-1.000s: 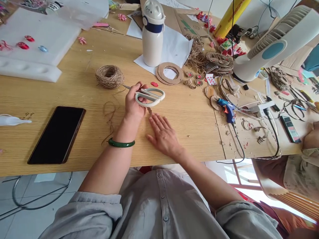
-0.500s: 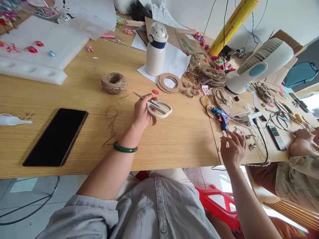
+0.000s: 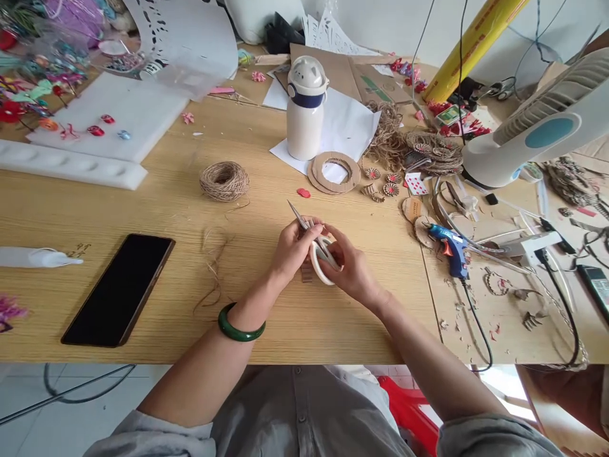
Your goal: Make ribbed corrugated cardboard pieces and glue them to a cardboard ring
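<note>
Near the front edge of the desk (image 3: 333, 330), both hands meet on one pair of scissors (image 3: 318, 259). The left hand (image 3: 292, 249) pinches them by the pivot. The right hand (image 3: 354, 271) curls round the white handle. One cardboard scrap (image 3: 307, 274) peeks out below. One phone (image 3: 118, 289) lies left, one glue gun (image 3: 450, 244) right. Farther back: one ball of twine (image 3: 224, 180), one cardboard ring (image 3: 334, 171), and one white bottle (image 3: 306, 108), lid shut, contents hidden.
</note>
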Available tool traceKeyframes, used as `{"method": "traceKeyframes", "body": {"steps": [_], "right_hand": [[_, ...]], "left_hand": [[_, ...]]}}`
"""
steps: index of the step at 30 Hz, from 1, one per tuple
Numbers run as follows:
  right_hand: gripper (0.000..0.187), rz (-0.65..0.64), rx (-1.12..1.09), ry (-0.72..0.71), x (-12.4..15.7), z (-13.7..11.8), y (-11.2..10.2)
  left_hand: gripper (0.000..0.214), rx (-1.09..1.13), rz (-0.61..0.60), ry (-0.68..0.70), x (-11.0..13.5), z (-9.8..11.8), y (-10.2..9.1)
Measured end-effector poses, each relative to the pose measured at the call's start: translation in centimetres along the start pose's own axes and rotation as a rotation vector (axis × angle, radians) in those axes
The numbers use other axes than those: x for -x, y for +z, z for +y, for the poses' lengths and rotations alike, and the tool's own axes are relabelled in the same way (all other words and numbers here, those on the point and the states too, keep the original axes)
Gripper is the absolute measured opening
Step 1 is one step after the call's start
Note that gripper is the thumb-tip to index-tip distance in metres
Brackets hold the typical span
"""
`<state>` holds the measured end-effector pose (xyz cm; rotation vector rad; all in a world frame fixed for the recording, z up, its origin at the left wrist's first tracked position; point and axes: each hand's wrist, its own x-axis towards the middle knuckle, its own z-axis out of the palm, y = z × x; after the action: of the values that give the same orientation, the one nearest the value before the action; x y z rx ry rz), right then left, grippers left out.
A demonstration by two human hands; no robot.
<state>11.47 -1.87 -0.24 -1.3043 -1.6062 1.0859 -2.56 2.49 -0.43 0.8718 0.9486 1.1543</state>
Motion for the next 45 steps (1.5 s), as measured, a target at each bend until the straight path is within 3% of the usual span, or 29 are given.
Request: {"method": "traceKeyframes", "body": {"steps": [5,8,12,17,20,24,29,36,45], "right_hand": [[0.044,0.089,-0.565,0.221,-0.4,0.2,-2.2],[0.036,0.143,-0.681,0.292,-0.5,0.0,-2.9],[0.041,0.237,-0.733,0.322,-1.0,0.0,-2.9],[0.045,0.249,-0.695,0.335,-1.1,-0.2,-3.4],[0.047,0.201,-0.676,0.365,-0.8,-0.5,-3.4],[0.051,0.125,-0.713,0.324,-0.5,-0.6,-2.8],[0.052,0.18,-0.703,0.316,-0.3,-0.2,-2.7],[0.052,0.272,-0.638,0.349,-0.6,-0.3,-3.7],[0.055,0.272,-0.609,0.348,-0.3,-1.3,-3.5]], "left_hand": [[0.036,0.253,-0.09,-0.168,-0.2,1.0,0.2],[0.041,0.239,-0.085,-0.23,-0.3,1.0,0.2],[0.061,0.161,-0.125,-0.293,-0.1,0.7,-0.1],[0.074,-0.001,-0.248,-0.223,0.7,0.7,-0.2],[0.073,-0.073,-0.349,-0.178,1.2,0.7,0.2],[0.073,-0.114,-0.395,-0.173,1.8,0.7,0.8],[0.071,-0.162,-0.378,-0.211,1.9,0.8,1.0],[0.039,-0.226,-0.328,-0.252,1.5,0.3,1.0],[0.079,-0.148,-0.422,-0.276,1.8,1.2,0.8]]}}
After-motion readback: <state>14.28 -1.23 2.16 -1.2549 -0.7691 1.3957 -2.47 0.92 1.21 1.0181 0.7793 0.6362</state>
